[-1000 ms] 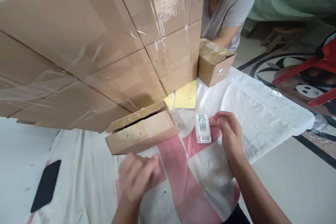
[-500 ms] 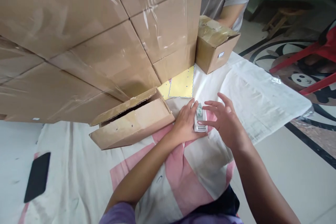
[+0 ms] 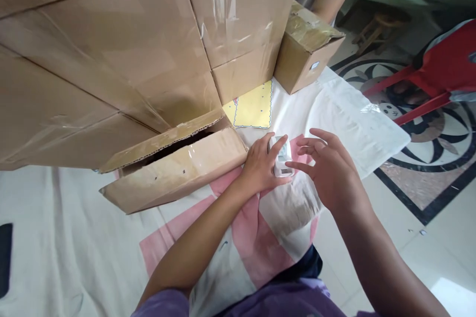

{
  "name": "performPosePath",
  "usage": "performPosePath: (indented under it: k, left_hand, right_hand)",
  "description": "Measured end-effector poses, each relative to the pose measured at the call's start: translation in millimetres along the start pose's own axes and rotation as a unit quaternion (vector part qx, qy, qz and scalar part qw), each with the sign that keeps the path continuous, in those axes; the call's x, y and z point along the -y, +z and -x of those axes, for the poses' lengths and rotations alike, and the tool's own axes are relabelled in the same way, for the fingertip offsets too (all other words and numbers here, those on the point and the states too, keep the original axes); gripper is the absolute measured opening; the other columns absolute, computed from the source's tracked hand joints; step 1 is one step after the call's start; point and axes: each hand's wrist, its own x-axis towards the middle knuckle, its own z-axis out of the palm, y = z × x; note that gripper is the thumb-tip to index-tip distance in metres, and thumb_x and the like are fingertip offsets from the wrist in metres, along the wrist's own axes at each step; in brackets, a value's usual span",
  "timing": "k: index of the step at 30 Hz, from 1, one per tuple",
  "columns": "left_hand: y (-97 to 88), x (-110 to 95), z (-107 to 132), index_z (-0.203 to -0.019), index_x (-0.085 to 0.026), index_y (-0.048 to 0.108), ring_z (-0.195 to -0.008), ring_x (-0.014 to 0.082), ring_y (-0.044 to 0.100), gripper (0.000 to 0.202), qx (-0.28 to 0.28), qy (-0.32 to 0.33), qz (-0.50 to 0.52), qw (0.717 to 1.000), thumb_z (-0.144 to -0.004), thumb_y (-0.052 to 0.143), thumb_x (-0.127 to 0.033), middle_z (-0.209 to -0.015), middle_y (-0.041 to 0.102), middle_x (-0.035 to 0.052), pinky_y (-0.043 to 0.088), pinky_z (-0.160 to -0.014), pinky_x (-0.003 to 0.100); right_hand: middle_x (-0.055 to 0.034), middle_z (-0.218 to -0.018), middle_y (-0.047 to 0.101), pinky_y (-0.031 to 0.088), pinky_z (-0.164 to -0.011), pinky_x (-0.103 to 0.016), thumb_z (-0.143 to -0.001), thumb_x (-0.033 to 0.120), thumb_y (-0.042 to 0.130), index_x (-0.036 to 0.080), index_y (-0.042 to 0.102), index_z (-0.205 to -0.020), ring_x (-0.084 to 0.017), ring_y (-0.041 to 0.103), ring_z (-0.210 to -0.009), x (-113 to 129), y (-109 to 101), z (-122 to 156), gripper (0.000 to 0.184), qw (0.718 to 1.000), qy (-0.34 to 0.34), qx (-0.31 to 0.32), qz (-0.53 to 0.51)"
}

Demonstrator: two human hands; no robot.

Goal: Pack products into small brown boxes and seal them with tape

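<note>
A small white device [image 3: 282, 158] with a greenish window lies on the pink and white cloth [image 3: 267, 237]. My left hand [image 3: 260, 166] wraps round its left side, thumb and fingers closed on it. My right hand [image 3: 327, 171] hovers just right of the device with its fingers spread and curved, one fingertip at the device's lower end. A flat cardboard box [image 3: 174, 168] with its lid ajar lies just left of my left hand.
A tall wall of taped cardboard boxes [image 3: 148, 34] fills the upper left. A small taped box [image 3: 307, 47] and a yellow card [image 3: 256, 109] lie behind the device. Another person's arm [image 3: 327, 5] shows at the top. A red chair [image 3: 439, 74] stands at the right, a black phone [image 3: 4, 257] at far left.
My left hand came forward from near my body and closed on the white device. My right hand opened its fingers beside it. The view tilted down and shifted right.
</note>
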Motion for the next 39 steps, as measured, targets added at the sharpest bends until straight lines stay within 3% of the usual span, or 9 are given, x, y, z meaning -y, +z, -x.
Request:
performPosePath:
  k: [5,11,18,24,28,31,35,39]
  left_hand:
    - [2.0,3.8,0.7,-0.156,-0.028,0.016,-0.144,0.0375,0.035,0.114,-0.024,0.030,0.010,0.999,-0.068,0.085,-0.050,-0.157,0.027,0.0192,0.033,-0.116,0.054]
    - [-0.6,3.9,3.2,-0.158,-0.027,0.019,-0.146,0.0387,0.032,0.112,-0.011,0.037,0.006,0.999,-0.069,0.084,-0.050,-0.158,0.025,0.0190,0.033,-0.117,0.053]
    - [-3.4,2.4,1.9,-0.157,-0.025,0.019,-0.145,0.0382,0.034,0.112,-0.020,0.048,-0.006,0.999,-0.069,0.085,-0.047,-0.156,0.028,0.0209,0.033,-0.117,0.055]
    - [2.0,4.9,1.3,-0.156,-0.023,0.022,-0.142,0.0382,0.038,0.113,-0.040,0.048,0.000,0.998,-0.066,0.086,-0.048,-0.154,0.031,0.0207,0.032,-0.117,0.053]
    - [3.8,6.3,1.3,-0.157,-0.023,0.022,-0.144,0.0408,0.036,0.118,-0.028,0.041,0.005,0.999,-0.063,0.086,-0.055,-0.156,0.029,0.0225,0.032,-0.117,0.056]
    - [2.1,4.9,2.6,-0.157,-0.024,0.022,-0.146,0.0413,0.034,0.111,-0.023,0.042,0.002,0.999,-0.069,0.084,-0.053,-0.158,0.025,0.0236,0.032,-0.117,0.057]
    - [0.1,3.3,5.2,-0.156,-0.025,0.020,-0.149,0.0403,0.029,0.109,-0.011,0.040,0.007,0.999,-0.070,0.084,-0.041,-0.162,0.020,0.0227,0.031,-0.118,0.058]
    - [2.3,5.6,6.3,-0.156,-0.023,0.017,-0.151,0.0390,0.027,0.108,-0.017,0.046,0.021,0.999,-0.071,0.082,-0.036,-0.163,0.021,0.0238,0.031,-0.118,0.057]
  right_hand:
    - [-0.0027,-0.107,0.060,0.063,-0.083,-0.041,-0.094,0.040,0.059,0.032,0.053,-0.124,-0.021,0.061,-0.101,-17.8,10.1,17.0,0.031,0.995,-0.067,-0.030,0.074]
    - [-0.0038,-0.113,0.062,0.059,-0.088,-0.044,-0.093,0.036,0.063,0.032,0.050,-0.127,-0.020,0.062,-0.099,-27.7,19.6,27.9,0.036,0.983,-0.102,-0.062,0.141]
    - [-0.0051,-0.117,0.061,0.056,-0.091,-0.044,-0.094,0.039,0.062,0.031,0.053,-0.125,-0.022,0.057,-0.109,-34.1,23.2,42.3,0.034,0.983,-0.095,-0.094,0.128]
    - [-0.0069,-0.116,0.064,0.052,-0.078,-0.035,-0.096,0.040,0.059,0.028,0.056,-0.122,-0.022,0.058,-0.106,-38.5,18.5,63.5,0.029,0.965,-0.115,-0.128,0.196]
    - [-0.0047,-0.094,0.066,0.048,-0.066,-0.033,-0.095,0.040,0.058,0.024,0.061,-0.110,-0.019,0.059,-0.079,-43.0,9.4,62.6,0.022,0.960,-0.078,-0.089,0.253]
    - [-0.0019,-0.080,0.060,0.044,-0.060,-0.033,-0.093,0.037,0.060,0.023,0.065,-0.109,-0.017,0.052,-0.065,-41.2,1.7,47.1,0.023,0.927,-0.095,-0.051,0.359]
    - [-0.0035,-0.084,0.058,0.046,-0.066,-0.036,-0.088,0.030,0.063,0.022,0.071,-0.111,-0.018,0.053,-0.067,-33.8,0.0,19.6,0.026,0.868,-0.159,-0.013,0.471]
    - [-0.0034,-0.083,0.057,0.048,-0.066,-0.035,-0.084,0.025,0.065,0.022,0.072,-0.097,-0.018,0.055,-0.069,-27.9,8.6,5.0,0.015,0.856,-0.170,0.043,0.486]
